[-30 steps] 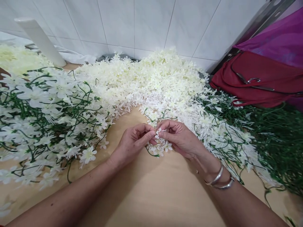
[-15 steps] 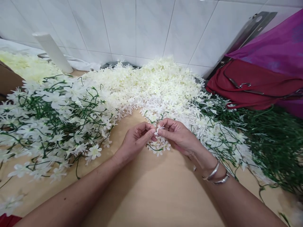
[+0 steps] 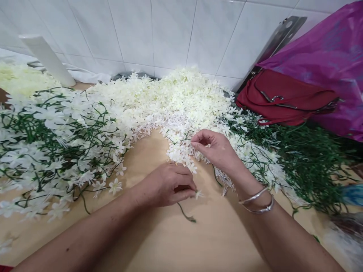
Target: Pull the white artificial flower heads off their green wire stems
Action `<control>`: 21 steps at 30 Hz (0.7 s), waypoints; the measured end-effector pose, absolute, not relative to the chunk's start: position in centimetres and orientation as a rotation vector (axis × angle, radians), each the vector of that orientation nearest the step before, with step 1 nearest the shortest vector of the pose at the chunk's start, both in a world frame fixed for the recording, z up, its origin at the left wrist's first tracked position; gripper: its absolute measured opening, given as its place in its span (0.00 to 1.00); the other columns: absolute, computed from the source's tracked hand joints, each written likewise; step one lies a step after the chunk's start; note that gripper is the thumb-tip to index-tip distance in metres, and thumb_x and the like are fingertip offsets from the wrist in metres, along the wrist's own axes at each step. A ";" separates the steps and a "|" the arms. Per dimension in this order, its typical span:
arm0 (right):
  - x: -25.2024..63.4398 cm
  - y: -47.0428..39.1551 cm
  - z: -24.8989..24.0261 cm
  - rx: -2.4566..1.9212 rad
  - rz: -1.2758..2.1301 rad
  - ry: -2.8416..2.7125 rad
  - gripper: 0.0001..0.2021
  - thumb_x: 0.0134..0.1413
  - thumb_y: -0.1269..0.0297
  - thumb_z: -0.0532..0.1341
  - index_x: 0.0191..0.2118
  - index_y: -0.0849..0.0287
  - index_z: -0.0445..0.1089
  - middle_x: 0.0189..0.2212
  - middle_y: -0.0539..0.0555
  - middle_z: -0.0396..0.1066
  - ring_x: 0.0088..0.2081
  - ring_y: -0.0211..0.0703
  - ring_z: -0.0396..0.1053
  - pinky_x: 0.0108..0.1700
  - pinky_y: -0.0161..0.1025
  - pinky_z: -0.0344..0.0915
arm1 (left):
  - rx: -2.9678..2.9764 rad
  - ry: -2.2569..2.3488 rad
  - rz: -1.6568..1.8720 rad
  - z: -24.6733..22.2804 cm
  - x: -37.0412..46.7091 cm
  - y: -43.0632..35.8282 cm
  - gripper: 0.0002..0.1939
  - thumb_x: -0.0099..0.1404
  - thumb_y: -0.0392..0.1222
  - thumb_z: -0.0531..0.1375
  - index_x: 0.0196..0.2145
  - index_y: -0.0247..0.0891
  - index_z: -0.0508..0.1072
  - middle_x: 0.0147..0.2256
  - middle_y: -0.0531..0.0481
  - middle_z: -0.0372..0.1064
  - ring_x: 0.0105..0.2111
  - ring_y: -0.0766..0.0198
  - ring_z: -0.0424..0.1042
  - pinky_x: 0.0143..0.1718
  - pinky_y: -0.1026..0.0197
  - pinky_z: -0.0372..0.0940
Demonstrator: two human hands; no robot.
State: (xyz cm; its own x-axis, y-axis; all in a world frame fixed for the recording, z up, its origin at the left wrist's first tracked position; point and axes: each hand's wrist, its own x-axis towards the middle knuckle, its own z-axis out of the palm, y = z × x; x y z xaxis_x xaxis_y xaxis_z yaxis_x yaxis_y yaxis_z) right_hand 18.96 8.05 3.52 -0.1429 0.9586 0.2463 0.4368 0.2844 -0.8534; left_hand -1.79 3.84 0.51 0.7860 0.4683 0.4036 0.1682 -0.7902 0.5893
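My left hand (image 3: 177,185) is closed low over the wooden table (image 3: 215,230), with a small white flower (image 3: 199,194) at its fingertips and a green stem (image 3: 187,214) hanging below. Farther back, my right hand (image 3: 212,145) pinches a thin green stem at the edge of the white blossoms (image 3: 181,149). The two hands are apart. Left of them lies a large heap of white flowers on green stems (image 3: 70,136).
Pale yellow blossoms (image 3: 184,90) are piled against the tiled wall (image 3: 172,34). To the right are green stems (image 3: 314,162), a red bag (image 3: 286,96) and a purple plastic bag (image 3: 326,49). A white roll (image 3: 48,58) leans at the back left.
My hands have moved apart: the left came down toward me with the flower and stem, the right went up a little. The camera view has shifted to the right.
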 end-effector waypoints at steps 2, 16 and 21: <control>19.2 7.8 3.6 -1.382 0.713 -1.862 0.02 0.54 0.69 0.65 0.31 0.57 0.74 0.28 0.49 0.75 0.30 0.40 0.69 0.36 0.38 0.63 | 2.472 0.492 0.716 0.4 -1.8 4.1 0.06 0.72 0.43 0.63 0.37 0.40 0.79 0.36 0.49 0.81 0.39 0.61 0.79 0.46 0.57 0.65; 19.5 7.1 5.1 -1.886 0.262 -2.070 0.06 0.52 0.74 0.63 0.28 0.57 0.74 0.28 0.51 0.75 0.28 0.41 0.67 0.32 0.38 0.54 | 2.423 1.253 1.141 -0.1 -3.2 5.7 0.02 0.73 0.37 0.61 0.40 0.40 0.74 0.38 0.52 0.79 0.39 0.59 0.77 0.47 0.55 0.63; 19.9 7.2 5.5 -1.695 0.295 -1.860 0.05 0.50 0.72 0.65 0.27 0.57 0.74 0.26 0.50 0.75 0.28 0.40 0.67 0.33 0.38 0.58 | 2.413 1.348 1.197 -0.4 -2.6 5.8 0.02 0.72 0.36 0.61 0.42 0.41 0.73 0.40 0.50 0.79 0.42 0.58 0.78 0.46 0.55 0.64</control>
State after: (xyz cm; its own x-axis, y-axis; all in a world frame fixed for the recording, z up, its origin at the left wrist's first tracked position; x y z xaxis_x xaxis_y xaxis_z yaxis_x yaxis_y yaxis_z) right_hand 19.92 7.20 5.50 -0.0058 0.9608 0.2773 0.8276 0.1603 -0.5379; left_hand -2.59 5.79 -0.44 0.2863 0.7654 0.5763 0.6626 -0.5927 0.4580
